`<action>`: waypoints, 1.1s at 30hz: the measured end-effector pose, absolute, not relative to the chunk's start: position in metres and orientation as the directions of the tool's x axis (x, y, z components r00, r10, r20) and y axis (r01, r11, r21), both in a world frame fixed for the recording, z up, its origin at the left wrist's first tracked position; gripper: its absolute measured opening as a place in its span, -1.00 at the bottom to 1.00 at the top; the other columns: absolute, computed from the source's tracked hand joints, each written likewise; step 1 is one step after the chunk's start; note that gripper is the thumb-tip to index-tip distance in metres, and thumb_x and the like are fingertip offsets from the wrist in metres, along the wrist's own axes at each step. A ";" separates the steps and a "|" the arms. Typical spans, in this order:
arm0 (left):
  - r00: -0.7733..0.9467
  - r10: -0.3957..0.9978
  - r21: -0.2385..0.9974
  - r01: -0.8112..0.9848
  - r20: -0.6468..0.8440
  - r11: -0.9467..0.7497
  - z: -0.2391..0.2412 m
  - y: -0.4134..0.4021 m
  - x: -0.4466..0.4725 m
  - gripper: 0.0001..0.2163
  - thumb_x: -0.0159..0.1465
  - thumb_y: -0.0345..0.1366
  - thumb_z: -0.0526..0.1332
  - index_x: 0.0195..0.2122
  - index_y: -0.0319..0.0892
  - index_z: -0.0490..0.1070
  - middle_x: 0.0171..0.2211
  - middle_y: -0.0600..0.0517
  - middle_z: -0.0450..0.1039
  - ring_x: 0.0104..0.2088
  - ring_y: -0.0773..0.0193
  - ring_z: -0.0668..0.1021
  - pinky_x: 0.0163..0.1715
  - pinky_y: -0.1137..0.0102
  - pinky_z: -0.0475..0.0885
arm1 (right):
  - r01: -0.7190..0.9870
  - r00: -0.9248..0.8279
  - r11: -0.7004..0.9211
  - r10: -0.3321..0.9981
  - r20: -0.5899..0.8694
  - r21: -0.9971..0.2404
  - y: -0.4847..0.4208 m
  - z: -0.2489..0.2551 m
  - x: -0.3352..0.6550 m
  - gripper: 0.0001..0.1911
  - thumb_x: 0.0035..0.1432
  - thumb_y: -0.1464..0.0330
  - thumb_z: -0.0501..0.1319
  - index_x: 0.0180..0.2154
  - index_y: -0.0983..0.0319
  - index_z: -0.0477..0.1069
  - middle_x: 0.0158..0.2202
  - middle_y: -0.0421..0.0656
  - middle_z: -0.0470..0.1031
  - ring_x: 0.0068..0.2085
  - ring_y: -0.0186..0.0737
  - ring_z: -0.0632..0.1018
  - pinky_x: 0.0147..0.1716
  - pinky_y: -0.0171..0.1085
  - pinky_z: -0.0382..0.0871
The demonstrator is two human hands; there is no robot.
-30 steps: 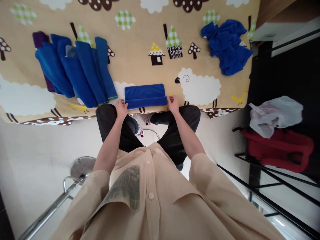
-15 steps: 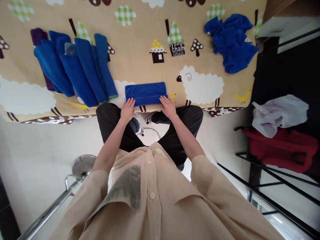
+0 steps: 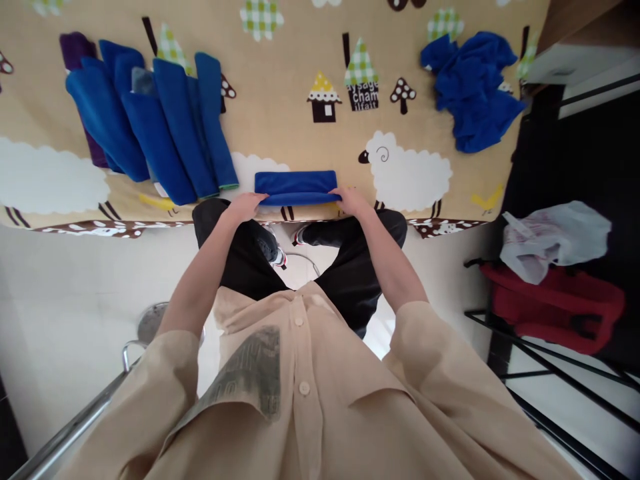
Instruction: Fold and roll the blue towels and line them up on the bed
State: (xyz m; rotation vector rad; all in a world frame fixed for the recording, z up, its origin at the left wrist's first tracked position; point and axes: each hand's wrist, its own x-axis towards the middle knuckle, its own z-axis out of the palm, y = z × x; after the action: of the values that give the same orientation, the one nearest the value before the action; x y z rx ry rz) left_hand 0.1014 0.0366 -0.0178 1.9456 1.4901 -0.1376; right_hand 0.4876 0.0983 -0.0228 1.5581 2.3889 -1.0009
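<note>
A blue cloth, folded into a long narrow strip, lies near the front edge of the table in front of me. At its left end my left hand pinches the near edge between thumb and fingers. My right hand grips the same near edge at the right end. Between them that edge is slightly lifted and rolled over. To the left lie several rolled blue cloths side by side, with a purple one at the far left. A crumpled heap of blue cloth sits at the right.
The table wears a beige printed tablecloth. Right of it are a white plastic bag and a red bag beside black metal bars. A chrome stool part stands at the lower left.
My hands have gone from lying flat on the cloth's near corners to gripping its near edge, which is now raised and folded over. The camera view has shifted slightly.
</note>
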 end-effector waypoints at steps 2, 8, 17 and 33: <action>0.345 0.806 0.503 0.861 -0.481 -0.068 -0.018 0.039 0.095 -0.50 0.29 -0.45 0.12 0.25 -0.23 0.49 0.16 -0.18 0.56 0.16 -0.03 0.58 0.26 0.20 0.39 | 0.834 -0.452 0.190 0.773 -0.445 -0.518 0.098 -0.024 0.495 -0.48 0.15 0.59 0.20 0.12 0.23 0.60 0.09 -0.01 0.63 0.14 0.10 0.60 0.26 0.05 0.43; 0.084 0.867 0.642 0.708 -0.491 0.295 -0.037 0.046 0.098 -0.56 0.28 -0.33 0.22 0.19 -0.29 0.48 -0.12 -0.16 0.60 -0.17 0.06 0.61 0.06 0.18 0.52 | 0.695 -0.260 -0.102 0.887 -0.381 -0.712 0.088 -0.043 0.499 -0.66 0.24 0.39 0.29 0.04 0.29 0.57 0.03 0.03 0.63 0.08 0.00 0.62 0.22 -0.03 0.47; -0.240 0.871 0.598 0.648 -0.428 0.472 -0.070 0.059 0.101 -0.70 0.37 -0.31 0.18 0.08 -0.25 0.51 -0.11 -0.18 0.62 -0.07 0.08 0.62 0.13 0.23 0.45 | 0.723 -0.092 -0.210 0.915 -0.393 -0.658 0.100 -0.072 0.491 -0.51 0.48 0.14 0.09 0.16 0.40 0.42 0.01 0.15 0.61 0.02 -0.03 0.65 0.11 -0.11 0.54; -0.485 0.510 0.679 -0.278 -0.710 0.680 -0.034 -0.032 0.193 -0.73 0.31 -0.22 0.35 -0.04 -0.14 0.37 -0.05 -0.18 0.56 0.04 0.06 0.63 0.08 0.22 0.51 | 0.925 -0.330 0.221 0.870 -0.367 -0.310 0.123 -0.021 0.434 -0.36 0.23 0.58 0.11 0.34 0.41 0.33 0.27 0.22 0.42 0.31 0.19 0.43 0.34 0.17 0.25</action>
State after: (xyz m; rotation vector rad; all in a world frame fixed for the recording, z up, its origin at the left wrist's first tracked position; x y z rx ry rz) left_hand 0.1932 -0.0317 -0.0343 0.1828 1.8535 0.9493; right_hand 0.4341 0.1227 -0.0210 1.7461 2.3627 -0.7317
